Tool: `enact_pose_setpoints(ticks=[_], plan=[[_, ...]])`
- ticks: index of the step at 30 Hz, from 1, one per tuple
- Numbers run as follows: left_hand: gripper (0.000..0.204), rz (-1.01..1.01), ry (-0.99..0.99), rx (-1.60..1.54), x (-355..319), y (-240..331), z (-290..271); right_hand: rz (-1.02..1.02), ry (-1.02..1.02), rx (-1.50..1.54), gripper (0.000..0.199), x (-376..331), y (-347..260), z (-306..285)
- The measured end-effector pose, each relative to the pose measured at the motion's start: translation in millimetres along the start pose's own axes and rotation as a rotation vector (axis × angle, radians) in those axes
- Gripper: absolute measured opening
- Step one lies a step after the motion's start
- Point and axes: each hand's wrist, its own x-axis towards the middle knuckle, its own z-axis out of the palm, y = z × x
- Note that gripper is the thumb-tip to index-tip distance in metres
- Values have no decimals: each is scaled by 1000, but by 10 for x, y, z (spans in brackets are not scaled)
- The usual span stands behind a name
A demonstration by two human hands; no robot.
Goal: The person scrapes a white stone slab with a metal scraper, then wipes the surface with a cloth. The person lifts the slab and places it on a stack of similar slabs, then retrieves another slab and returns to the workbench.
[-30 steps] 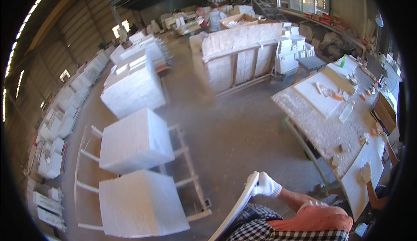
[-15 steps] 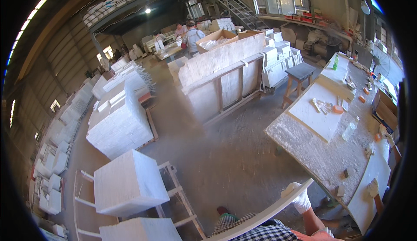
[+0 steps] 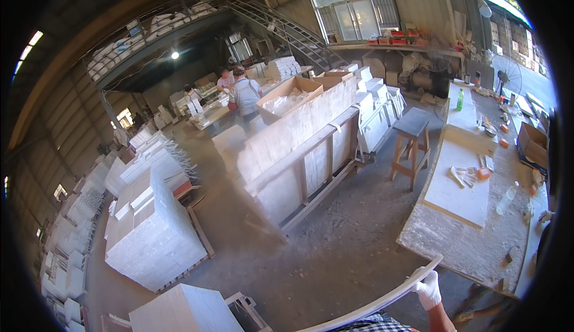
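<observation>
My right hand (image 3: 427,290), in a white knitted glove, grips the far right end of a long thin white panel (image 3: 382,299) from its right side. The panel slants up from the lower edge, seen nearly edge-on, and its near end runs out of the picture. Below it a bit of black-and-white checked cloth (image 3: 373,323) shows. My left hand is out of the picture. Closest to the gripped end is the corner of a dusty worktable (image 3: 412,236), with a gap between them.
On the worktable lie a white board (image 3: 445,194), an orange-headed tool (image 3: 483,173) and a clear bottle (image 3: 507,197). Ahead stand a wooden stool (image 3: 411,122) and a framed crate (image 3: 299,164). White block stacks (image 3: 158,230) line the left. A person (image 3: 244,93) stands far back.
My view has turned to the right and lifted, so the crate and stacks sit lower and further left. The panel stays in my right hand, its end slightly further right and lower.
</observation>
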Motion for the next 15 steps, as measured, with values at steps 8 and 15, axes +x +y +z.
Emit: enact_pose_setpoints(ticks=[8, 15], plan=[[26, 406, -12, 463, 874, -276, 618, -11, 125, 94, 64, 902, 118, 369], [22, 409, -144, 152, 1616, -122, 1636, 7, 101, 220, 76, 2270, 128, 395]])
